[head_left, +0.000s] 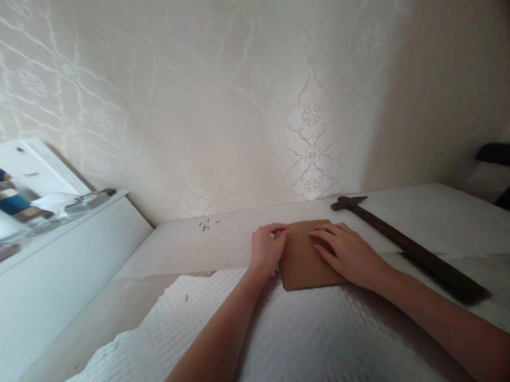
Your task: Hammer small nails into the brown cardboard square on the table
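Loosely strewn, dark bits (pixel 204 225) lie beyond the left hand (pixel 266 249). That hand bends at the edge of a flat, dotted brown card (pixel 305 267), its grip too blurred to tell; the right hand (pixel 354 251) rests on top uncurled, probably steadying it. A long-handled hammer (pixel 409 245) lies clear to its right.

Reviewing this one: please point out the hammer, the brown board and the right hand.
Hammer (pixel 409 242): head camera, middle of the handle.
Brown board (pixel 307 267): head camera, bare lower part.
Right hand (pixel 354 253): head camera, back of the hand.
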Demonstrator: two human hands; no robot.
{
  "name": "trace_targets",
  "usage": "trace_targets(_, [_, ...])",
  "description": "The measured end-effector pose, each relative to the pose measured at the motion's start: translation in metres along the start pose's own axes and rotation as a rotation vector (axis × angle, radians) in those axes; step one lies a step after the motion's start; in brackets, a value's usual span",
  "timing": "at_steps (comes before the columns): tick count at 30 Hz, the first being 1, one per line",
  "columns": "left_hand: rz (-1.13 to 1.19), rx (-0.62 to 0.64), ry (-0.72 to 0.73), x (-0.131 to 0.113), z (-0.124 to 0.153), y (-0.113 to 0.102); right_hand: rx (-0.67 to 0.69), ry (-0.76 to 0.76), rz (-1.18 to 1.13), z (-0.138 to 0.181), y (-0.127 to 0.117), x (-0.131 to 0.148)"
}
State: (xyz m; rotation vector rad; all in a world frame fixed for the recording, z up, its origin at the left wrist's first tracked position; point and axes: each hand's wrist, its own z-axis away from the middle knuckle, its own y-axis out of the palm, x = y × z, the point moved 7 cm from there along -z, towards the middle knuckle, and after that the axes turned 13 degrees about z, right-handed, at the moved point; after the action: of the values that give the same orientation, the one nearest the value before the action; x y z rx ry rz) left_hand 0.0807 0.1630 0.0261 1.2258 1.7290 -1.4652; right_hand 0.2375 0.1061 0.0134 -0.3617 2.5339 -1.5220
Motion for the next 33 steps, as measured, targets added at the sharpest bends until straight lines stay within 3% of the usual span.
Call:
trace_targets(15, [-0.076,0.162,-0.034,0.0023,-0.0079,-0.0050,0.047,-0.036,-0.045,-0.0021,-0.0016,-0.0044])
trace_targets(24, [-0.144,0.199,-0.053,-0.0052,-0.0047,-0.0050,0.044,-0.036,-0.053,-0.0025,-0.0022,-0.0044])
trace_targets(33, [-0.065,0.198,-0.086,0.0016,-0.0054,-0.0026,0.034,-0.017,0.003,-0.0032,-0.0060,-0.0031])
